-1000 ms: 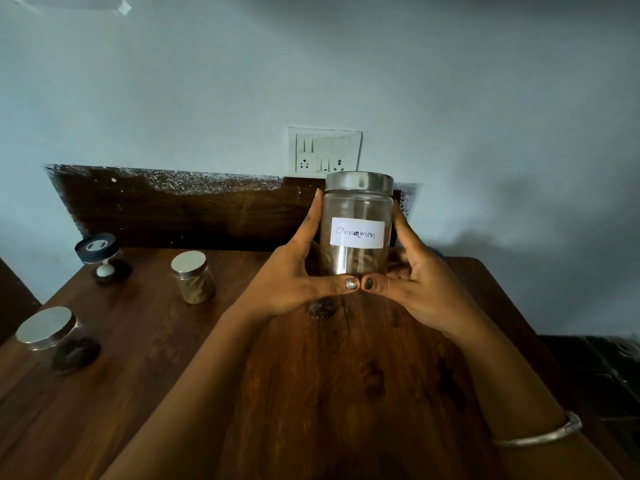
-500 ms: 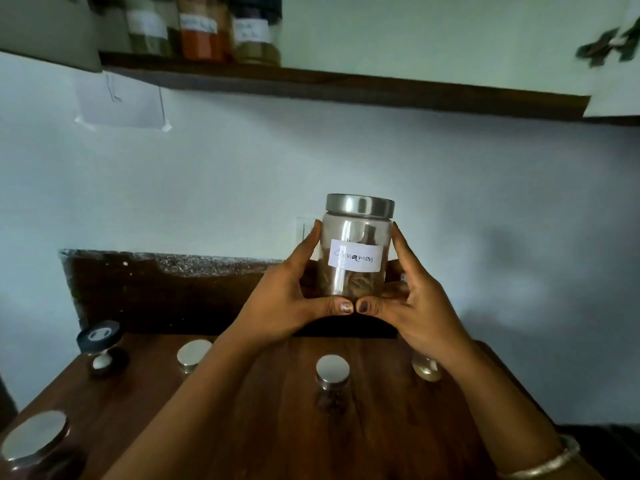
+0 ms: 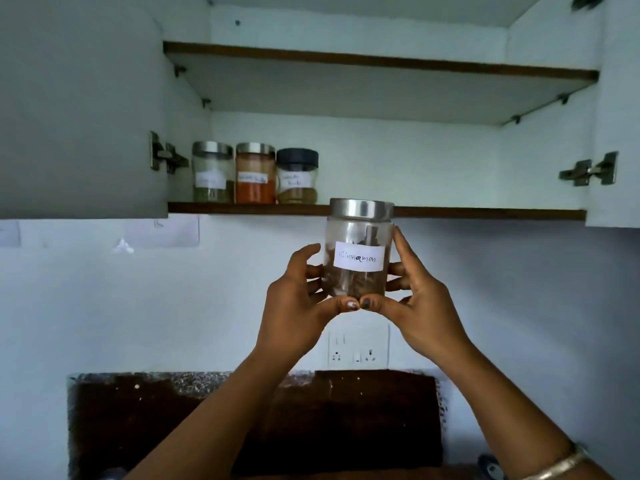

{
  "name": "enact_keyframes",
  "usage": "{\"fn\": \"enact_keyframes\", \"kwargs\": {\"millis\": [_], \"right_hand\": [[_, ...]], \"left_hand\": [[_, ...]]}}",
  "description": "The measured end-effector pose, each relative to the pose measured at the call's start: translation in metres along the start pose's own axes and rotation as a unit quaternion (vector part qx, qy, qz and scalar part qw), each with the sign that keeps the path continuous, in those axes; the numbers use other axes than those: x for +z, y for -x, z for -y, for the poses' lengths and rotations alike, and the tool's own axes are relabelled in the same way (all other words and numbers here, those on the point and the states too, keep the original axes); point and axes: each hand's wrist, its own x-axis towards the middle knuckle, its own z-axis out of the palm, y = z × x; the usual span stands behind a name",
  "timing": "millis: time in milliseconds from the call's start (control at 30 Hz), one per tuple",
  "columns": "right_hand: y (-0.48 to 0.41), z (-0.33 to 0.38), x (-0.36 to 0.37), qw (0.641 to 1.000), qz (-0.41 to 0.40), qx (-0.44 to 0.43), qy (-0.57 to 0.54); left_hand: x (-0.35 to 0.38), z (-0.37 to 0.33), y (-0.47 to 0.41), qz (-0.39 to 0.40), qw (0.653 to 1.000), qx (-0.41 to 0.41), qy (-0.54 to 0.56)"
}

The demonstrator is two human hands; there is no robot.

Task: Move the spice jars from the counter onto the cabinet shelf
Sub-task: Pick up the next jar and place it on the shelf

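Clasping cinnamon jar [image 3: 358, 251] in left hand [image 3: 294, 306] and right hand [image 3: 420, 306], curling fingers [image 3: 405, 249] round both sides, lid level with cabinet shelf [image 3: 485, 213] edge. Hiding fingertips behind glass. Showing blurred, unreadable labels on three jars [image 3: 255, 174] at shelf's left end.

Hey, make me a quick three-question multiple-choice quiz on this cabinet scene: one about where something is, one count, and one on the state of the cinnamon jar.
1. Where on the lower shelf do the stored jars stand?
A) left end B) middle C) right end
2. How many jars stand on it?
A) one B) three C) five
3. The cinnamon jar is:
A) lying on the shelf B) held open in one hand C) held upright, lid on, in both hands

Answers:
1 A: they cluster beside the left hinge.
2 B: leftmost jar, orange jar, black-lidded jar.
3 C: the left hand and right hand grip its sides.
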Motion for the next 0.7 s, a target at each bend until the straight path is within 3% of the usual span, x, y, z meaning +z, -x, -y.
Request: {"fn": "enact_keyframes", "kwargs": {"millis": [467,700], "right_hand": [[-0.148,-0.018,0.012,0.997,-0.051,-0.052,0.038],[-0.202,-0.039,0.009,0.996,-0.047,-0.066,0.030]], "left_hand": [[0.015,0.006,-0.133,-0.072,0.994,0.077,0.008],[0.035,0.021,-0.188,-0.103,0.993,0.062,0.009]]}}
